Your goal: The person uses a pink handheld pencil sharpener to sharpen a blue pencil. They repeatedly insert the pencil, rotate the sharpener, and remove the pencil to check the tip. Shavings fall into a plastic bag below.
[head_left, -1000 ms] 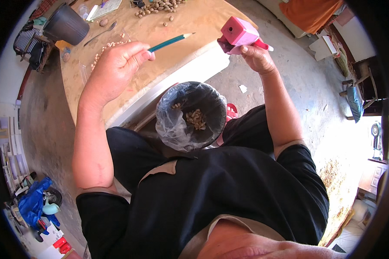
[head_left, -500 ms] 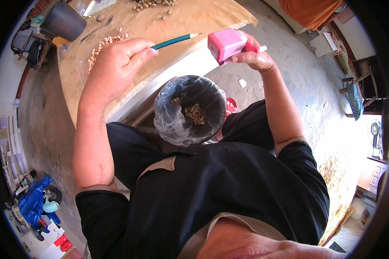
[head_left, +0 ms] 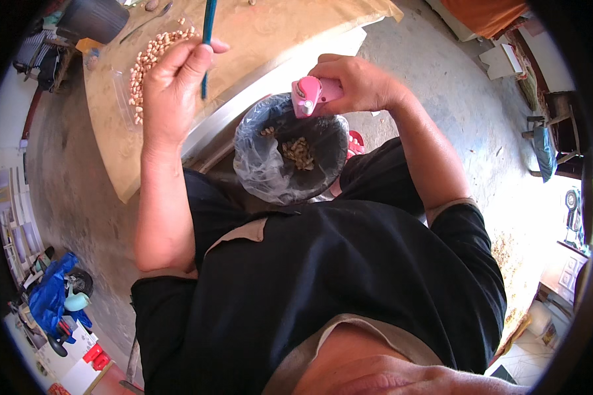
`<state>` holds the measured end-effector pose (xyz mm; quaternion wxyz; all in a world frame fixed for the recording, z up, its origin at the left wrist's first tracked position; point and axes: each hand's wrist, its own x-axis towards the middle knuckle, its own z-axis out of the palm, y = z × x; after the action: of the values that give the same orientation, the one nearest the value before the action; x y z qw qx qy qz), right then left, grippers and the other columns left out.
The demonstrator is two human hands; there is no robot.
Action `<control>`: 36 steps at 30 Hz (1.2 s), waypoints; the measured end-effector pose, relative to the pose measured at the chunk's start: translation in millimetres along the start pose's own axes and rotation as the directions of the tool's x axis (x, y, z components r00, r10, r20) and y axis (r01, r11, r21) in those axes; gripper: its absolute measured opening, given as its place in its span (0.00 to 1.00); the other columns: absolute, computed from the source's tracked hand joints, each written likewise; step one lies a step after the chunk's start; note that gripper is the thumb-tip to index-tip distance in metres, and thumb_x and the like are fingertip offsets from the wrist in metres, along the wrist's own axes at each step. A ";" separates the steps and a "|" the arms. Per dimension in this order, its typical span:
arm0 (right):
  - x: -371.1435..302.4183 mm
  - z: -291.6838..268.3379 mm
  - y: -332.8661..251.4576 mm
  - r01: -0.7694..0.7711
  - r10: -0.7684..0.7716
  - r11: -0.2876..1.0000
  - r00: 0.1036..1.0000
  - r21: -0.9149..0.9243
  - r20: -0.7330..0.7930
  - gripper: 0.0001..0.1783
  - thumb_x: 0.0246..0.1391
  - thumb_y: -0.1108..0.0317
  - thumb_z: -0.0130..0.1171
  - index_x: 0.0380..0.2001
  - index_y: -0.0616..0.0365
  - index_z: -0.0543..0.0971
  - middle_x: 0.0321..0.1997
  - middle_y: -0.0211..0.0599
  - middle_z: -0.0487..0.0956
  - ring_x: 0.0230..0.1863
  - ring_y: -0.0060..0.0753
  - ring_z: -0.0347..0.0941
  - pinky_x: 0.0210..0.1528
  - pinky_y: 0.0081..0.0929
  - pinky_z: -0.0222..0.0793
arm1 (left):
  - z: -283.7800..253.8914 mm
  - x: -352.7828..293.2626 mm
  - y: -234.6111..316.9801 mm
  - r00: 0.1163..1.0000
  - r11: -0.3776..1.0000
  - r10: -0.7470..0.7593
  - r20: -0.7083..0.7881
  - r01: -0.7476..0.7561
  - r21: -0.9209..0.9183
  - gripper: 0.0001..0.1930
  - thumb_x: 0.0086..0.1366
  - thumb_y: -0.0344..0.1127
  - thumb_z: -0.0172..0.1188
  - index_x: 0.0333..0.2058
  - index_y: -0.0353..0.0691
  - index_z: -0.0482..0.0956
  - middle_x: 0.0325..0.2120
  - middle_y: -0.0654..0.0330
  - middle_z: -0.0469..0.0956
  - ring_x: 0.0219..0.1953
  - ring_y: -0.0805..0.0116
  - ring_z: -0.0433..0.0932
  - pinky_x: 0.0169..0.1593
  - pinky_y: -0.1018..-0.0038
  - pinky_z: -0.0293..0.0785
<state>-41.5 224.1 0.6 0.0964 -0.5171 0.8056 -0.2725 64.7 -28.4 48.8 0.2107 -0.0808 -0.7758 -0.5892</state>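
Note:
My left hand [head_left: 174, 89] pinches a dark teal pencil [head_left: 209, 23] between thumb and fingers. The pencil stands nearly upright in the picture, and its upper end runs out at the top edge. Closed around a pink crank pencil sharpener [head_left: 329, 89] is my right hand [head_left: 366, 82]. The sharpener's round crank side faces toward me, over the far rim of a dark bin [head_left: 326, 138]. Pencil and sharpener are well apart.
A clear plastic bag [head_left: 257, 161] lines the bin, with shells or scraps [head_left: 298, 153] inside. Shelled nuts [head_left: 141, 72] are heaped on the covered table [head_left: 112, 145] at left. A black bucket [head_left: 92, 20] stands beyond. Red footwear [head_left: 355, 141] shows beside the bin.
The pencil has swung from lying sideways to nearly upright. My right hand has brought the sharpener left and nearer, turning its crank side toward me.

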 end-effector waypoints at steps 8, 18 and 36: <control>1.5 2.2 5.1 -0.064 0.068 0.989 0.997 0.130 -0.025 0.26 0.37 0.56 0.66 0.38 0.64 0.77 0.36 0.42 0.76 0.38 0.39 0.73 0.42 0.31 0.69 | -5.8 -14.4 -3.4 0.979 0.950 -0.191 0.072 0.203 -0.236 0.11 0.66 0.36 0.52 0.41 0.37 0.78 0.26 0.67 0.75 0.23 0.85 0.67 0.29 0.88 0.64; -1.3 8.9 30.7 -0.118 0.252 0.510 0.968 0.852 -0.017 0.33 0.47 0.48 0.62 0.48 0.64 0.71 0.40 0.41 0.77 0.41 0.31 0.74 0.47 0.28 0.70 | -0.9 -34.1 2.1 0.977 0.971 -0.051 0.207 0.098 -0.220 0.13 0.64 0.22 0.48 0.46 0.31 0.74 0.38 0.55 0.77 0.39 0.68 0.78 0.43 0.75 0.76; -7.1 12.3 51.5 0.089 0.075 0.144 0.992 0.986 -0.101 0.41 0.43 0.50 0.67 0.56 0.61 0.64 0.51 0.41 0.73 0.52 0.36 0.71 0.55 0.35 0.65 | 32.7 -40.7 24.6 0.877 0.964 -0.175 0.448 0.245 -0.103 0.12 0.59 0.20 0.53 0.41 0.34 0.77 0.37 0.60 0.72 0.27 0.79 0.75 0.27 0.85 0.71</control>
<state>-73.1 242.6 -38.2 0.3591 -0.3132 0.4324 -0.7655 102.9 14.8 46.2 -0.0403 -0.1417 -0.7587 -0.6345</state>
